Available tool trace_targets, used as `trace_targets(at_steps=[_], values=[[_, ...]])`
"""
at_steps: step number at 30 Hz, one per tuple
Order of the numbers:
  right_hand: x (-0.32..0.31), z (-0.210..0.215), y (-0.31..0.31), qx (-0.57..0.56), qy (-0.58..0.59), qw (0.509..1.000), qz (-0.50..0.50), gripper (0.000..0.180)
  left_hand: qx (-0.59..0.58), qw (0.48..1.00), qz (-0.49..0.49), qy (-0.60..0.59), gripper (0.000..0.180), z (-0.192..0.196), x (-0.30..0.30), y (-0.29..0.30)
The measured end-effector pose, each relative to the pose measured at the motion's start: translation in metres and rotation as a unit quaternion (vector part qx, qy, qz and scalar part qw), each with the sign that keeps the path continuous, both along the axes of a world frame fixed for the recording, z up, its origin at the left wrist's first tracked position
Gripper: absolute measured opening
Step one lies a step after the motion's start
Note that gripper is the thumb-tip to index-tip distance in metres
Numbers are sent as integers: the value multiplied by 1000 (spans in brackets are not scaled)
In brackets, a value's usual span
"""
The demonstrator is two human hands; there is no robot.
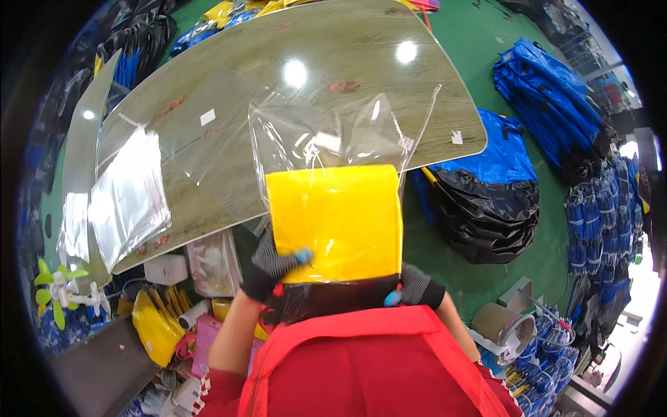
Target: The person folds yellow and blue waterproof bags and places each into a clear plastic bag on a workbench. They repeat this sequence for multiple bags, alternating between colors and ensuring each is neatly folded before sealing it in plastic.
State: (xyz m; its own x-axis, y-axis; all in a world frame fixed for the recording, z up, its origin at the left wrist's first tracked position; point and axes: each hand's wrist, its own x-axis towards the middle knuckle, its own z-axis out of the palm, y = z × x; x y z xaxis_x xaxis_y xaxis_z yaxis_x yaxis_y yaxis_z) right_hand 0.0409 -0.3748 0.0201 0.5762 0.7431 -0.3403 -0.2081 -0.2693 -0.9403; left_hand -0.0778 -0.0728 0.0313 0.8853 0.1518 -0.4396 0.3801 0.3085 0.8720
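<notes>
A folded yellow-and-black fabric item (335, 222) lies inside a clear plastic bag (361, 132), held up in front of my body at the table's near edge. The bag's upper part stands loose and wrinkled beyond the yellow fold. My left hand (274, 258), in a grey striped glove with blue on the thumb tip, grips the item's lower left side, thumb on the front. At the lower right corner my right hand (415, 286), gloved alike, closes on the black lower part. Most fingers of both hands are hidden behind the bundle.
A wood-patterned table (229, 160) spreads ahead, with a stack of clear bags (132, 198) at its left. Blue-and-black folded items (486, 187) and tied blue bundles (601, 215) lie to the right. A small green fan (59, 295) and yellow pouches (154, 326) sit lower left.
</notes>
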Motion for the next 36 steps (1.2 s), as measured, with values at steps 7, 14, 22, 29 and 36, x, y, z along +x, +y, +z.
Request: trace_targets(at_steps=[7, 14, 22, 29, 36], values=[[-2, 4, 20, 43, 120, 992, 16, 69, -121, 990, -69, 1, 70, 13, -9, 5], [4, 10, 28, 120, 239, 950, -160, 68, 236, 956, -40, -172, 71, -18, 4, 5], [14, 18, 39, 157, 269, 942, -125, 76, 6, 995, 88, -44, 59, -5, 4, 8], [20, 22, 50, 77, 164, 983, 5, 78, -148, 973, 167, -66, 53, -21, -7, 8], [31, 27, 61, 81, 162, 981, -66, 77, -40, 998, 53, 19, 52, -22, 1, 21]])
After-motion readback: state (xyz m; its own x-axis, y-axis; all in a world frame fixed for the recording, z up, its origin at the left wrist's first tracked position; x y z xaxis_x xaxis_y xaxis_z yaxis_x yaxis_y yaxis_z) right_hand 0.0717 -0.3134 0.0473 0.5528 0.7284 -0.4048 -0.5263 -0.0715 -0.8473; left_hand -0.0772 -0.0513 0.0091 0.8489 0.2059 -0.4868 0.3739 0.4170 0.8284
